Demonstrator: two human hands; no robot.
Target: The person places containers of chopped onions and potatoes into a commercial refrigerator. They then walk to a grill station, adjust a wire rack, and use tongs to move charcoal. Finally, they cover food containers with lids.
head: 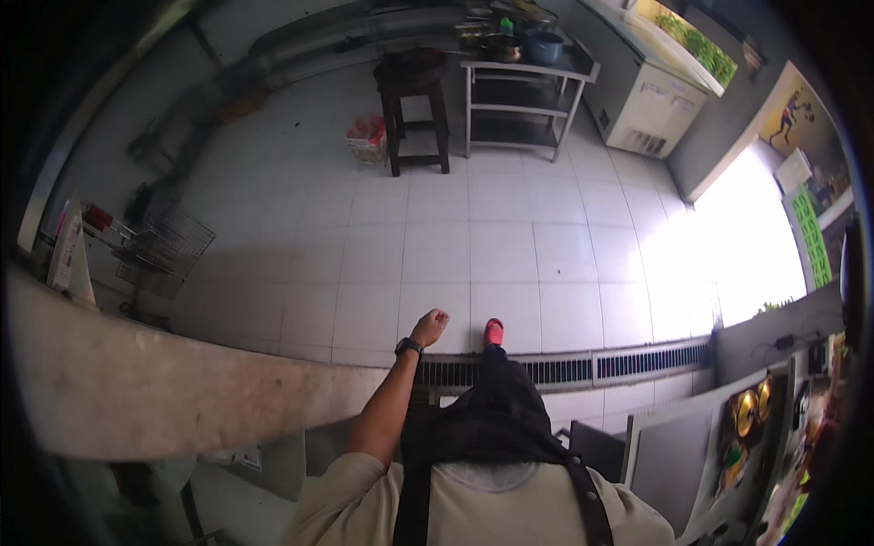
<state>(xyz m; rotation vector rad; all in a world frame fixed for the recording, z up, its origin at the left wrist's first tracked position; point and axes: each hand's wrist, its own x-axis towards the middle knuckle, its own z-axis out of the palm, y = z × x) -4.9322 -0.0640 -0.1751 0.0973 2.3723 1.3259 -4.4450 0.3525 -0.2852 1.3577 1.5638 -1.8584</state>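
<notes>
My left hand [430,328] is in front of me over the tiled floor [437,252], its fingers curled in a loose fist. Nothing shows in it. A dark wristwatch [409,347] is on that wrist. My right hand is out of view. Below me, one foot in a red clog [494,333] stands just past a metal floor drain grate [560,372]. I wear a black apron [488,409] over a beige shirt [355,505].
A ledge [205,403] runs close on my left, with wire grill baskets [167,249] beyond. Ahead stand a dark wooden stool [420,160], a waste bin [367,140], a metal table [522,108] with pots, and a chest freezer [655,109]. A bright doorway [744,239] opens at right.
</notes>
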